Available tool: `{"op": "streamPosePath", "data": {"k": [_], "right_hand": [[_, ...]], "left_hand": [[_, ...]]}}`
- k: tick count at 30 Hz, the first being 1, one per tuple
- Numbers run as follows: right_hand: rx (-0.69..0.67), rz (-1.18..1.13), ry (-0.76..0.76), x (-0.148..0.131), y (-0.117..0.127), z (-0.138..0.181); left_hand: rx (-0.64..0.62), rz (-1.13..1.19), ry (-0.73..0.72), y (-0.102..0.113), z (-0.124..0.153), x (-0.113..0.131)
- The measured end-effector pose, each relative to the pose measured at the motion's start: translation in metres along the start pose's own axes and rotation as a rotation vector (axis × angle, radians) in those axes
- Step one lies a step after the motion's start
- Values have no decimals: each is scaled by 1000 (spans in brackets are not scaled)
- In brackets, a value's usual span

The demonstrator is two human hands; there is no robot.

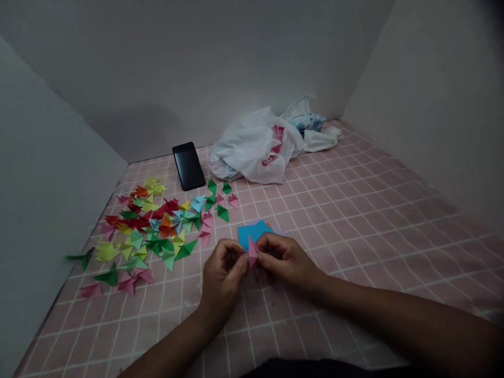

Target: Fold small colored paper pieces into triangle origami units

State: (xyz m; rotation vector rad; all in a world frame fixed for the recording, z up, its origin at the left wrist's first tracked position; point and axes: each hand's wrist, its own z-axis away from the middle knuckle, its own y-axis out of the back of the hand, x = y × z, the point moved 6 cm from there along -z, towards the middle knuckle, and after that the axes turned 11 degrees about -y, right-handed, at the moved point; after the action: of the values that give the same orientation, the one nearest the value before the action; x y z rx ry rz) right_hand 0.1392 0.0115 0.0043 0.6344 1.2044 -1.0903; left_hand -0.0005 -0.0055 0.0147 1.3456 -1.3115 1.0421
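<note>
Two-handed, held a folded pink paper piece (253,252) midway between left hand (222,275) and right hand (291,262), no nearer to one than to the other. Pinched its left edge with left thumb and curled fingers, fingertips nearly together; pinched its right edge likewise from the opposite side. Held its long axis roughly upright, narrow tip uppermost, just in front of the blue paper (255,231). Could not make out, in the dim light, its lower end against the thumbs. Had many folded paper pieces (107,251) spread leftward on the pink gridded surface (339,208), with a black phone (189,166) and white plastic bag (250,147) farther back.
</note>
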Motion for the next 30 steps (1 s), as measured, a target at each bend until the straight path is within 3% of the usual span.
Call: {"op": "streamPosePath", "data": {"k": [3, 8, 12, 19, 30], "right_hand": [[84, 117, 90, -6, 2, 2], [181, 218, 155, -10, 7, 4], [206, 355, 271, -15, 5, 9], [154, 311, 299, -18, 2, 11], [95, 135, 184, -11, 0, 6]], "left_hand": [[-96, -135, -84, -4, 3, 4], [0, -249, -216, 1, 3, 14], [-71, -344, -389, -6, 3, 27], [-73, -311, -194, -5, 2, 14], [-26, -135, -78, -5, 2, 7]]}}
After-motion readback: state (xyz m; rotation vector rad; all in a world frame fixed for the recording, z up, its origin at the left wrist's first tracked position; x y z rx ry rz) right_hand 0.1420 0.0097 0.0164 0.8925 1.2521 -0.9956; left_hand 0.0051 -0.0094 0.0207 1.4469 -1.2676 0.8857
